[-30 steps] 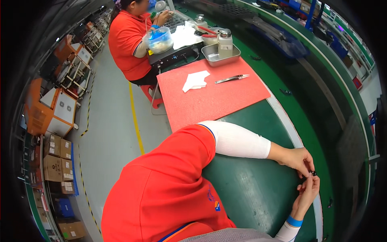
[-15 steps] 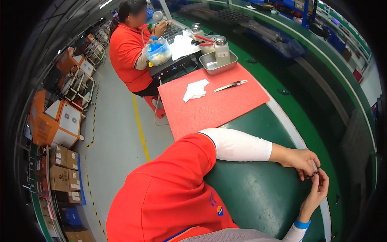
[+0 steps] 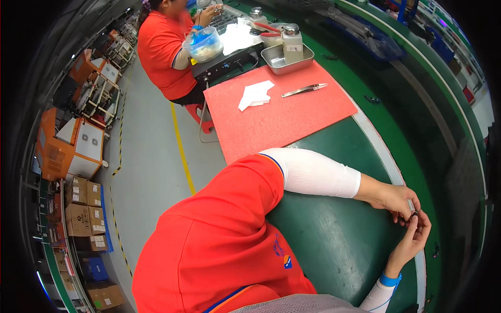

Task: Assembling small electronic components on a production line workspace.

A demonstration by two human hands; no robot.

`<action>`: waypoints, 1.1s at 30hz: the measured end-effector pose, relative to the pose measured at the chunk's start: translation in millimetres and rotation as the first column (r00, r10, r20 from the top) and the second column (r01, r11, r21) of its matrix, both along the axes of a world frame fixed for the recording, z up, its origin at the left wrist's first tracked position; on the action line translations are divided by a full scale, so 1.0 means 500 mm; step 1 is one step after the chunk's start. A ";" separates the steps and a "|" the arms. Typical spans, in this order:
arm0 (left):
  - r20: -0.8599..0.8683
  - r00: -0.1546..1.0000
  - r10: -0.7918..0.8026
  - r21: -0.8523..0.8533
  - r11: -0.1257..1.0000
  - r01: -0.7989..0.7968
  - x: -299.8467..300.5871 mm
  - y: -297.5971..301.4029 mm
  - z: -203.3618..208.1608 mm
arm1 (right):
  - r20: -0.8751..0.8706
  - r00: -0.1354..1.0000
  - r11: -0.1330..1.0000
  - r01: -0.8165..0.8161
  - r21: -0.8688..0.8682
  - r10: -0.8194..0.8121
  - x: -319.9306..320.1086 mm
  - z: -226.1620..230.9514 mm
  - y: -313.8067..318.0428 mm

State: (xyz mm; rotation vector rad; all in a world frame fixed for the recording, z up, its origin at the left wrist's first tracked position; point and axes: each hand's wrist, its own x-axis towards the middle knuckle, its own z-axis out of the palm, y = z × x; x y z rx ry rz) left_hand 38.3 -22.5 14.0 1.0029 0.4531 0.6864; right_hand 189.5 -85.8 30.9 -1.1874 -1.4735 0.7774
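At the right, over the edge of the green worktable [image 3: 329, 235], my two hands meet with the fingers closed. My left hand [image 3: 395, 200], on the white-sleeved arm, pinches a small pale, slim piece [image 3: 411, 205]. Against it, a small dark part [image 3: 415, 214] sits at the fingertips of my right hand [image 3: 413, 239], which wears a blue wrist strap [image 3: 390, 280]. Both pieces are mostly covered by fingers, so their kinds cannot be made out.
A red mat [image 3: 282, 120] bears tweezers [image 3: 304, 90], a folded white cloth [image 3: 255, 95] and a metal tray [image 3: 287, 67] with a dispenser bottle [image 3: 293, 46]. Beyond, a co-worker [image 3: 164, 57] sits by a black box-shaped device [image 3: 229, 65]. A dark green conveyor belt [image 3: 417, 135] runs along the right, carrying small dark parts.
The view has shifted slightly, so the mat and bench appear higher. My hands stay together at the small pieces, and the pale piece shows at a slightly different angle.
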 end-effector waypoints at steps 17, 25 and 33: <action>-0.045 0.558 0.828 0.869 0.308 -0.387 -0.082 0.114 -0.027 | 0.108 0.994 1.000 -0.010 0.008 0.009 0.046 -0.057 0.014; 0.146 0.344 0.927 0.978 -0.083 -0.193 -0.087 0.127 -0.025 | 0.129 0.992 1.000 -0.005 -0.002 0.005 0.033 -0.033 0.006; 0.106 0.783 0.612 0.880 0.309 -0.361 0.019 -0.006 -0.027 | 0.308 0.951 0.994 0.022 -0.111 0.014 0.102 -0.057 -0.001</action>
